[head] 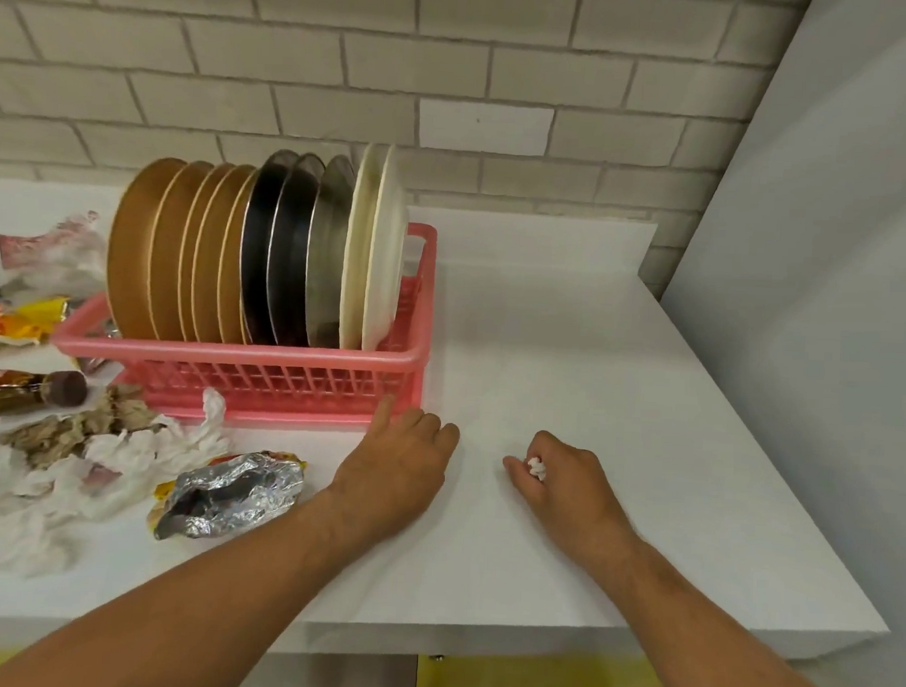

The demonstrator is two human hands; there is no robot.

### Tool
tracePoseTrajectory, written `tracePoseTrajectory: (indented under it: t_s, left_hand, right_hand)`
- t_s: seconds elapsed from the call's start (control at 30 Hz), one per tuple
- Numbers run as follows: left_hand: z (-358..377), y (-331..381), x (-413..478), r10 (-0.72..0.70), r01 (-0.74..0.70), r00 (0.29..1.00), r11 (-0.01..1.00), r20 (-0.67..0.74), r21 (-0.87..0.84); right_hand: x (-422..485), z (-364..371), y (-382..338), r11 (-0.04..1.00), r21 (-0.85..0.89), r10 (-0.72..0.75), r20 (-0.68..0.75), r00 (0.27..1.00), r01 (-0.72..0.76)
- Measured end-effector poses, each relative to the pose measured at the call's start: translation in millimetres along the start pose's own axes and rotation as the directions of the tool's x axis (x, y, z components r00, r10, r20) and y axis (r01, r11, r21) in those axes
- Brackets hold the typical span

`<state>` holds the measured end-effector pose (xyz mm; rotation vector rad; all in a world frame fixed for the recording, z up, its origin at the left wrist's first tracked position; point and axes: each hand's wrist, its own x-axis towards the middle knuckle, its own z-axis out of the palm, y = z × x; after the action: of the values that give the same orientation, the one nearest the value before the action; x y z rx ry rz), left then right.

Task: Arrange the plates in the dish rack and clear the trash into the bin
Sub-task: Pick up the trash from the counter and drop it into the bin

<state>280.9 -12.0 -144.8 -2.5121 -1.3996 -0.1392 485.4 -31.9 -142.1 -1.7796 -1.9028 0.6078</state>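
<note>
A pink dish rack (265,360) stands on the white counter (569,347), filled with upright plates: several brown ones (156,250), three dark metal ones (289,255) and two cream ones (377,248). My left hand (395,464) rests on the counter by the rack's front right corner, its forefinger touching the rack's base. My right hand (559,475) lies further right and pinches a small white paper scrap (536,467). Trash lies to the left: a crumpled foil wrapper (230,492), white tissues (118,460) and a brown wrapper (28,390).
More wrappers lie at the far left: yellow and orange ones (20,318) and a clear plastic one (53,252). A tiled wall backs the counter. A grey wall (827,305) bounds the right side. The counter's front edge runs just below my wrists. No bin is in view.
</note>
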Motion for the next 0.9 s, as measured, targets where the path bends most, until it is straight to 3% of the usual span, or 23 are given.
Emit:
tracePoseTrajectory:
  t_s: [0.23,0.43,0.57,0.63,0.7,0.8,0.9]
  left_hand:
    - [-43.7,-24.6,-43.1,-0.121,0.086,0.991,0.906,-0.061,-0.415]
    - [-79.5,-75.3,-76.0,-0.316,0.214,0.944,0.801,-0.09,-0.559]
    - [-97.7,-115.8,-102.4,-0.299,0.174,0.95,0.75,-0.092,-0.639]
    - [-100.2,-138.6,-117.7,-0.256,0.159,0.964,0.772,-0.073,-0.615]
    - [-97.8,-159.8,-133.0,-0.232,0.152,0.971,0.79,-0.06,-0.594]
    - [-92.5,-183.7,-153.7,-0.245,0.158,0.967,0.786,-0.067,-0.598]
    - [-92.0,-199.6,-172.3,-0.246,0.15,0.966,0.78,-0.076,-0.608]
  right_hand:
    - [-7.3,13.3,-44.4,0.999,-0.02,-0.027,-0.027,0.999,0.026]
    - [-21.0,44.3,-99.0,0.996,0.074,-0.059,0.062,0.996,0.054]
    - [-28.3,69.8,-143.8,0.985,0.004,-0.174,0.053,0.983,0.174]
    - [-28.2,81.8,-168.1,0.964,-0.076,-0.255,0.022,0.967,0.256]
    - [-27.8,93.5,-190.3,0.932,-0.206,-0.286,0.093,0.954,0.3]
    - [-27.6,107.2,-210.1,0.864,-0.41,-0.227,0.202,0.953,0.293]
    - [-26.4,114.1,-223.4,0.824,-0.503,-0.188,0.189,0.964,0.26]
